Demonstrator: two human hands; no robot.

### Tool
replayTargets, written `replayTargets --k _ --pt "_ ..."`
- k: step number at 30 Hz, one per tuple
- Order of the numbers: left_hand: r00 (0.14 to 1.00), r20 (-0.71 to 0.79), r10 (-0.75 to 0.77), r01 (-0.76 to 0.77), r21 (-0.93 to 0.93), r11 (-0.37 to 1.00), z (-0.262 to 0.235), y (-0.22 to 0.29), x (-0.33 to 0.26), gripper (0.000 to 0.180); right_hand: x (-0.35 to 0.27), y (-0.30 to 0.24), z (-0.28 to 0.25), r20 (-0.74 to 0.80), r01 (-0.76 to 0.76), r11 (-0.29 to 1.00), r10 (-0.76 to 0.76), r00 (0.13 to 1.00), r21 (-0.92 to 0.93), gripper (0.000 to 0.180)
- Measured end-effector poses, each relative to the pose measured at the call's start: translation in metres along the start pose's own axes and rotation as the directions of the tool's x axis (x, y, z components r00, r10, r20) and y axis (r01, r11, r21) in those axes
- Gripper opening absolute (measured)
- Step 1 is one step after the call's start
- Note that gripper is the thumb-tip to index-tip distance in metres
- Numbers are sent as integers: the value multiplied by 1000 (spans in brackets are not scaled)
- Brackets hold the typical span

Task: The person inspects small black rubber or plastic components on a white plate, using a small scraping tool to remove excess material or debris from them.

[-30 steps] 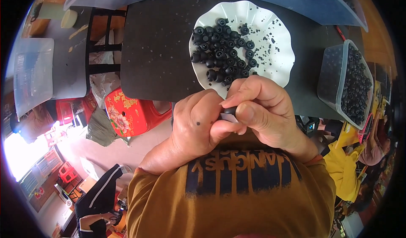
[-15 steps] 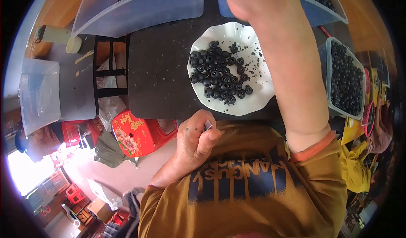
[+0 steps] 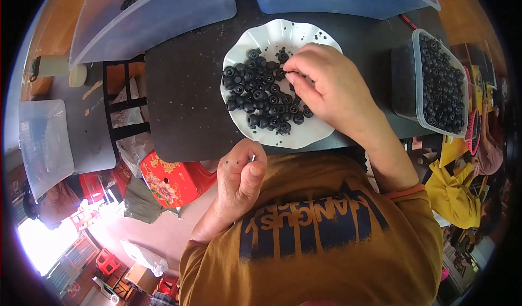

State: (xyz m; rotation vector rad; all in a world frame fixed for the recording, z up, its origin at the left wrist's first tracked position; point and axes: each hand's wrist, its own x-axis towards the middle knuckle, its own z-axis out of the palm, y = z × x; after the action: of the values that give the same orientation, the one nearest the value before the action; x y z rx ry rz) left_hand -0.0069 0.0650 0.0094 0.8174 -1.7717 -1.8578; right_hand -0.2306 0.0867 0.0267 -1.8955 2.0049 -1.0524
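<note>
A white plate with a wavy rim (image 3: 321,135) stands before me on the dark table. Small black round parts with holes (image 3: 266,91) are heaped on its left half, among black crumbs. Reaching over the plate, my right hand (image 3: 331,86) pinches a small black round part at the edge of the heap between thumb and forefinger. My left hand (image 3: 239,173) is curled at the table's near edge, in front of my shirt. Out of its fist pokes a thin shiny tip (image 3: 253,157); most of that tool is hidden by the fingers.
At the right stands a clear tub (image 3: 408,83) full of black parts. Two large translucent bins (image 3: 185,20) line the far side, with black parts inside. A red stool (image 3: 168,181) is below the table at left, and a pale bottle (image 3: 51,67) lies farther left.
My right hand has come back from the far bins to the plate and now pinches at the heap. The left hand keeps its curled hold. The whole view has shifted slightly.
</note>
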Motion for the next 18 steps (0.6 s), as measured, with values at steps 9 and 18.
replayTargets --k 9,18 --pt "999 34 -2 1 39 999 7 1 -2 48 -8 11 -1 151 -75 985 99 984 -155 10" --pt "999 48 -15 14 28 1000 10 2 0 46 -18 4 -9 198 25 971 24 980 -239 16"
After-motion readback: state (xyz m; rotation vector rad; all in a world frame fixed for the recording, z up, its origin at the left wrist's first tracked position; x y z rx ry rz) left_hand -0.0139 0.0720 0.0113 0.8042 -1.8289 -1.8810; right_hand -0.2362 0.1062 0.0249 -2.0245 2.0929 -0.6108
